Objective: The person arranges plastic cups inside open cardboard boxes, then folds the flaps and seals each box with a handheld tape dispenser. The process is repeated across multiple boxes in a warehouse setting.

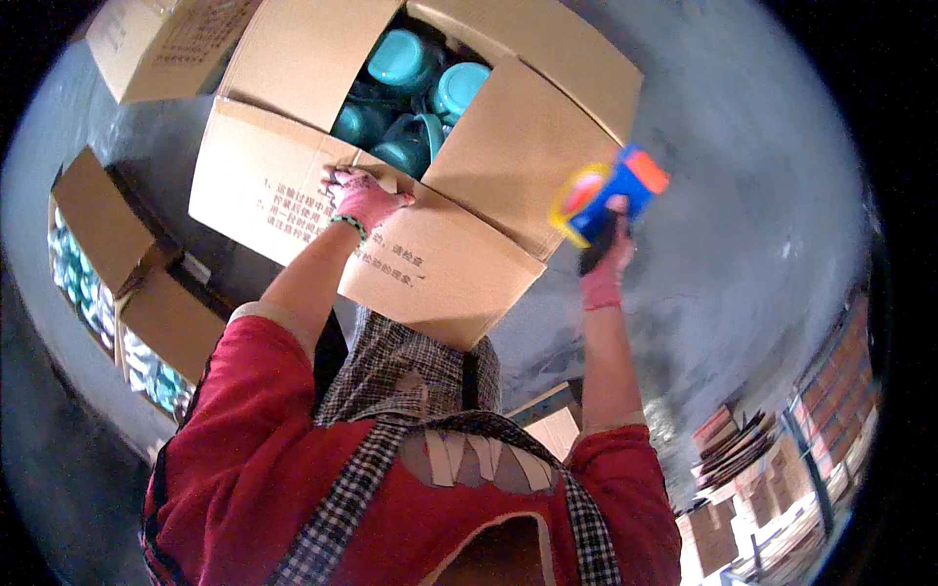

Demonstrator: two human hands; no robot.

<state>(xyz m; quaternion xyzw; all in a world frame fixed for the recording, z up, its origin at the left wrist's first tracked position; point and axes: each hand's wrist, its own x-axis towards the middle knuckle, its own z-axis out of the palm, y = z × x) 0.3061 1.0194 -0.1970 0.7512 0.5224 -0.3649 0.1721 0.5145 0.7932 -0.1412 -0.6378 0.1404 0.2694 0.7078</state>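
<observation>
Before me is a cardboard box (459, 259) with its flaps folded outward. Inside sit several teal rounded containers (403, 59), at least one with a looped handle; much of them is hidden by the flaps. My left hand (363, 200), in a pink glove with dark fingertips, rests on the near flap beside the opening, thumb apart from the fingers. My right hand (610, 256), gloved alike, is wrapped round a blue and orange tape dispenser (627, 186) carrying a yellow-rimmed roll. The dispenser is raised right of the box, slightly blurred.
At the left stand open cartons (93, 283) filled with small white and green items. Another cardboard box (161, 49) is at the far left. Stacked flat cardboard (733, 449) and a rack (806, 459) stand at the lower right. The floor (723, 195) is grey.
</observation>
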